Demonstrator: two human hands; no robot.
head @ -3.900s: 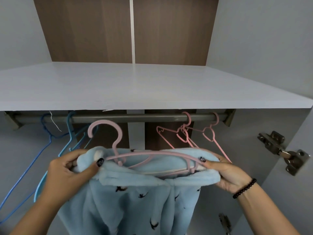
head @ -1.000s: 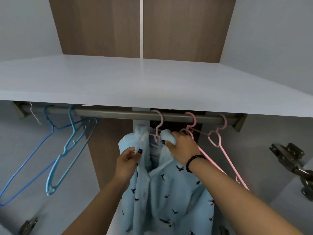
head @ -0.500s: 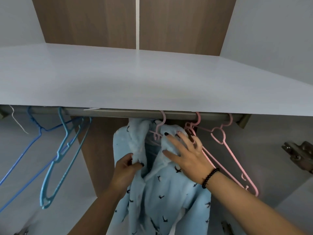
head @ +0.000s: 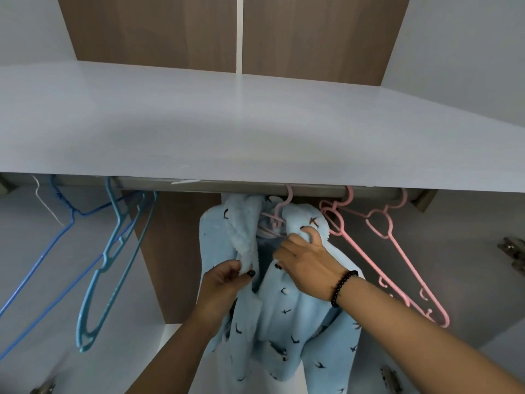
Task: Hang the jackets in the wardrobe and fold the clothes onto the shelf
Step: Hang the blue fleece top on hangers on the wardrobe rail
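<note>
While the pale blue jacket (head: 284, 308) hangs on its pink hanger (head: 279, 214) from the rail (head: 227, 185), just under the white shelf (head: 255, 132), I have both hands on its collar. My left hand (head: 224, 282) pinches the left lapel edge between thumb and curled fingers. My right hand (head: 306, 263) grips the right collar fold, fingers curled round the fleece. Left of the jacket on the rail hang blue hangers (head: 113, 251); right of it, spare pink hangers (head: 383, 251).
</note>
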